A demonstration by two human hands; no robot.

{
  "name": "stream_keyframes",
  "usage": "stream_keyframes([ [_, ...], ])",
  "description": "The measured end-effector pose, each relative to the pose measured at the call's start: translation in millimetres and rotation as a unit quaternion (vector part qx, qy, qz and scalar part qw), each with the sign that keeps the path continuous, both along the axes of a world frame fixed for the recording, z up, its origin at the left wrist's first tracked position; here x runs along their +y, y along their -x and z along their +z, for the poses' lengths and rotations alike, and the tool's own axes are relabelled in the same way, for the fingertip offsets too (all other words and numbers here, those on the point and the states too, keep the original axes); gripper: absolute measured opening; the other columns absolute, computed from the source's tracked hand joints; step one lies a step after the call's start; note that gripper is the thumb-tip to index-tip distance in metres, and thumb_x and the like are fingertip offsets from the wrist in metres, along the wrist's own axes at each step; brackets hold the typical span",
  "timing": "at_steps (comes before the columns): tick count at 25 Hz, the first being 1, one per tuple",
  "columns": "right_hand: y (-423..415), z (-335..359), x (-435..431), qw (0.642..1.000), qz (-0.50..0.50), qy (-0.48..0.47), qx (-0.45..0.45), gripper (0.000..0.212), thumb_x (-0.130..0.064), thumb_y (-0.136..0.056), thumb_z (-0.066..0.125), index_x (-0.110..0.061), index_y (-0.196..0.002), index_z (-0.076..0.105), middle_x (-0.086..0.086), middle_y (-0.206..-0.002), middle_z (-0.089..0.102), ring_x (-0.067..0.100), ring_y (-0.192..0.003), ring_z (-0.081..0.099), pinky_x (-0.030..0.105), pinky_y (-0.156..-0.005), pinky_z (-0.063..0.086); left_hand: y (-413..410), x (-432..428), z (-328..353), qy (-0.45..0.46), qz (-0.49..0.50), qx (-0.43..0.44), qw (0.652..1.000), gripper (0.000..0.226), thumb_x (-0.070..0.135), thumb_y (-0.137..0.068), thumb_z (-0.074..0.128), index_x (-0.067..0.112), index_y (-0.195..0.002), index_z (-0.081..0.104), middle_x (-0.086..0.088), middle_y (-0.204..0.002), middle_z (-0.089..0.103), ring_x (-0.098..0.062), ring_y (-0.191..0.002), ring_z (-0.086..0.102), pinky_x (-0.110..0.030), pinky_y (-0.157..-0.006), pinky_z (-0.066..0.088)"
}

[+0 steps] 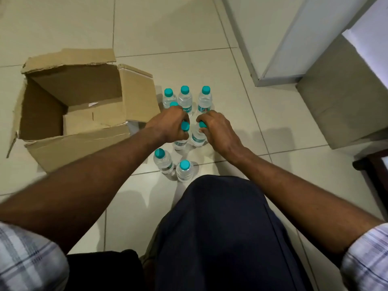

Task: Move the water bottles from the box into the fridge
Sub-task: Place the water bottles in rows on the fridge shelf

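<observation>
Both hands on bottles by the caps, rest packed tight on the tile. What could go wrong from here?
1. The left hand and right hand pinch clear plastic water bottles only at their teal caps; a bottle may slip once lifted.
2. Neighbouring upright bottles stand close together; a lift or a wrist could knock them over.
3. The open brown cardboard box flap beside the left forearm could snag.

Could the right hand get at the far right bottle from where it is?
Probably yes. The right hand is shut on a bottle by its cap, so it is busy, but the far right bottle stands just beyond it, uncovered.
</observation>
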State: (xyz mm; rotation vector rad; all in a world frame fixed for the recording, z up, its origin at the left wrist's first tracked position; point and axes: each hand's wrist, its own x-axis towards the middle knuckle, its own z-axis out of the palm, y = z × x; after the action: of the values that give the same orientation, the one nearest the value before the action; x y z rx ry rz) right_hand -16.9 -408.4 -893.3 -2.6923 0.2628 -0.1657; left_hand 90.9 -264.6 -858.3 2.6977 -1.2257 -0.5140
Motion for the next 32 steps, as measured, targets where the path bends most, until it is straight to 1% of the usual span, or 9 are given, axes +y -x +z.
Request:
stream_keyframes([
  [1, 8, 7, -7, 1.000, -0.016, -0.005, -0.004, 0.024, -0.018, -0.098, 0.061, -0.019, -0.122, 0.062, -0.002, -0.120, 0.059, 0.008, -0.099, 0.047, 0.011, -0.085, 0.037, 2, -9, 8, -0.003, -0.018, -0.001, 1.000, 0.039, 0.030, -0.077, 0.078, 0.016, -0.111, 0.067, -0.001, -0.102, 0.062, -0.018, -0.085, 0.057, -0.030, -0.072, 0.050],
  [9, 92, 94, -75, 0.986, -0.138, 0.024, -0.087, 0.037, -0.014, -0.093, 0.069, -0.013, -0.129, 0.061, 0.008, -0.126, 0.062, 0.022, -0.114, 0.057, 0.032, -0.099, 0.049, 32, -110, 94, 0.041, -0.166, -0.033, 0.985, 0.039, 0.031, -0.072, 0.081, 0.018, -0.107, 0.070, -0.001, -0.098, 0.059, -0.017, -0.087, 0.053, -0.033, -0.075, 0.048],
  [14, 157, 165, -118, 0.963, -0.233, 0.030, -0.130, 0.027, -0.013, -0.094, 0.066, -0.011, -0.120, 0.066, 0.008, -0.116, 0.061, 0.021, -0.107, 0.055, 0.026, -0.087, 0.044, 92, -182, 166, 0.090, -0.255, -0.054, 0.961, 0.037, 0.028, -0.067, 0.082, 0.013, -0.099, 0.071, -0.002, -0.091, 0.062, -0.021, -0.083, 0.057, -0.035, -0.075, 0.051],
  [16, 180, 196, -132, 0.944, -0.295, 0.049, -0.139, 0.023, -0.016, -0.094, 0.066, -0.014, -0.117, 0.067, 0.006, -0.114, 0.060, 0.020, -0.105, 0.054, 0.022, -0.081, 0.036, 119, -208, 196, 0.095, -0.295, -0.063, 0.949, 0.038, 0.030, -0.066, 0.083, 0.014, -0.099, 0.069, -0.002, -0.092, 0.063, -0.019, -0.081, 0.057, -0.035, -0.073, 0.052],
  [18, 215, 234, -146, 0.914, -0.354, 0.063, -0.187, 0.024, -0.014, -0.094, 0.066, -0.015, -0.118, 0.066, 0.007, -0.118, 0.060, 0.021, -0.108, 0.054, 0.024, -0.083, 0.041, 150, -241, 232, 0.109, -0.337, -0.075, 0.932, 0.038, 0.030, -0.066, 0.085, 0.015, -0.097, 0.068, -0.002, -0.092, 0.064, -0.019, -0.080, 0.058, -0.033, -0.071, 0.052],
  [23, 295, 327, -176, 0.814, -0.462, 0.142, -0.323, 0.026, -0.010, -0.093, 0.066, -0.016, -0.119, 0.065, 0.008, -0.117, 0.060, 0.024, -0.107, 0.056, 0.023, -0.086, 0.040, 225, -302, 332, 0.247, -0.408, -0.068, 0.876, 0.031, 0.028, -0.066, 0.087, 0.016, -0.090, 0.070, 0.002, -0.082, 0.064, -0.012, -0.069, 0.056, -0.021, -0.059, 0.039],
  [25, 318, 357, -186, 0.778, -0.476, 0.182, -0.367, 0.024, -0.011, -0.092, 0.067, -0.015, -0.116, 0.066, 0.008, -0.112, 0.060, 0.025, -0.104, 0.056, 0.026, -0.086, 0.042, 250, -322, 361, 0.321, -0.442, -0.049, 0.836, 0.029, 0.026, -0.066, 0.085, 0.019, -0.090, 0.070, 0.005, -0.081, 0.062, -0.005, -0.068, 0.055, -0.018, -0.058, 0.036],
  [29, 365, 409, -209, 0.707, -0.508, 0.284, -0.402, 0.021, -0.013, -0.091, 0.068, -0.012, -0.112, 0.066, 0.009, -0.111, 0.062, 0.023, -0.103, 0.056, 0.028, -0.085, 0.044, 296, -364, 402, 0.442, -0.503, 0.005, 0.743, 0.032, 0.031, -0.073, 0.081, 0.019, -0.098, 0.066, 0.001, -0.093, 0.058, -0.012, -0.075, 0.054, -0.028, -0.067, 0.045],
  [32, 404, 439, -237, 0.657, -0.529, 0.358, -0.402, 0.019, -0.014, -0.092, 0.066, -0.009, -0.110, 0.065, 0.008, -0.109, 0.062, 0.022, -0.101, 0.057, 0.027, -0.084, 0.043, 329, -408, 418, 0.500, -0.545, 0.023, 0.673, 0.032, 0.032, -0.077, 0.077, 0.019, -0.103, 0.063, -0.001, -0.102, 0.058, -0.011, -0.087, 0.052, -0.024, -0.075, 0.042],
])
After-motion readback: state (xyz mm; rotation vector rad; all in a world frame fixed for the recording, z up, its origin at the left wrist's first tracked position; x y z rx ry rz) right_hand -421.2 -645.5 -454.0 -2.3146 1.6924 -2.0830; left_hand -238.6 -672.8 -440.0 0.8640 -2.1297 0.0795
